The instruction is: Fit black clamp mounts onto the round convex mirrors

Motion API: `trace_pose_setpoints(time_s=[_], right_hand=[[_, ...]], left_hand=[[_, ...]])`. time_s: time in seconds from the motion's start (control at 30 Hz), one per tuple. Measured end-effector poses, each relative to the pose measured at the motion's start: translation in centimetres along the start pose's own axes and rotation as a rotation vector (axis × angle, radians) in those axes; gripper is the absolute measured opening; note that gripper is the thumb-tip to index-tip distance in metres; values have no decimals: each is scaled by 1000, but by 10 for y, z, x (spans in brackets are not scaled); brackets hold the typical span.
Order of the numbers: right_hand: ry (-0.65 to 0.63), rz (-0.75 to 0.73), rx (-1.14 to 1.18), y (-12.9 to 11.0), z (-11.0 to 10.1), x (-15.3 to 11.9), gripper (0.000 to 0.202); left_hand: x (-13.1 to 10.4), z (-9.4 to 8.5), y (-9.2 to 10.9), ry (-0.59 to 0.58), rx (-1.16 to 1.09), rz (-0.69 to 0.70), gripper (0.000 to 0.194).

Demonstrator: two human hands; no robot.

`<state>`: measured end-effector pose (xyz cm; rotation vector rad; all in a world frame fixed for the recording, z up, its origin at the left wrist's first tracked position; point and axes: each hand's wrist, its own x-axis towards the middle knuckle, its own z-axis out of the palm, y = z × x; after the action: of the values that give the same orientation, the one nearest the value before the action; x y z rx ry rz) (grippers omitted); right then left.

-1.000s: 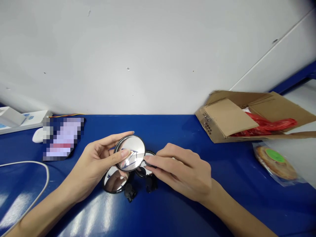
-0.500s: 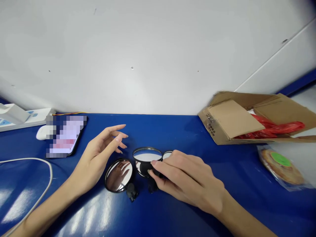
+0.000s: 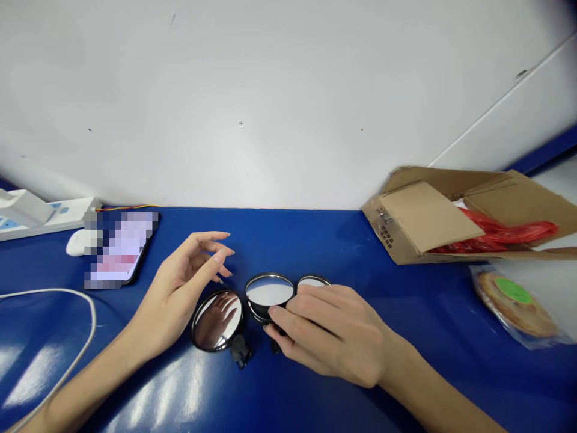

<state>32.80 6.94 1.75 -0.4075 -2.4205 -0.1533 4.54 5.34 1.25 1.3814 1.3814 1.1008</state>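
Several round black-rimmed mirrors are grouped on the blue table. My right hand [image 3: 333,331] pinches the black stem side of one round mirror [image 3: 269,291], which sits just over another mirror [image 3: 258,313] that is mostly covered. Behind my right fingers shows the upper edge of a further mirror [image 3: 314,280]. To the left lies a mirror [image 3: 217,320] with a black swivel mount [image 3: 241,351], its glass reflecting fingers. My left hand [image 3: 184,282] hovers above and beside that left mirror, fingers apart and holding nothing.
A phone [image 3: 124,249], a white rounded case [image 3: 81,242] and a power strip [image 3: 67,213] are at the left, with a white cable [image 3: 90,313] nearer. At the right stand an open cardboard box [image 3: 406,222] with red plastic and a wrapped round pastry [image 3: 518,307].
My right hand has moved slightly down and left. The mirror it holds has lowered and tipped, showing more of its glass and covering the mirror beneath. My left hand has barely moved.
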Motion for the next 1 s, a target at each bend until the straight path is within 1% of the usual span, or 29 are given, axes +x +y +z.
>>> trace_pose_setpoints(time_s=[0.27,0.47,0.87,1.0], right_hand=[[-5,-5,51,-2,2,2,18],[-6,-15,74,-3,3,1,23],[-22,12,103,-5,1,1,26],[-9,53,101,-4,-3,0,26]], left_hand=[[1,1,-2,9,1,33,42],[0,2,-2,5,24,6,46],[-1,3,-1,-14,50,3,47],[-1,3,-2,-26,54,10,46]])
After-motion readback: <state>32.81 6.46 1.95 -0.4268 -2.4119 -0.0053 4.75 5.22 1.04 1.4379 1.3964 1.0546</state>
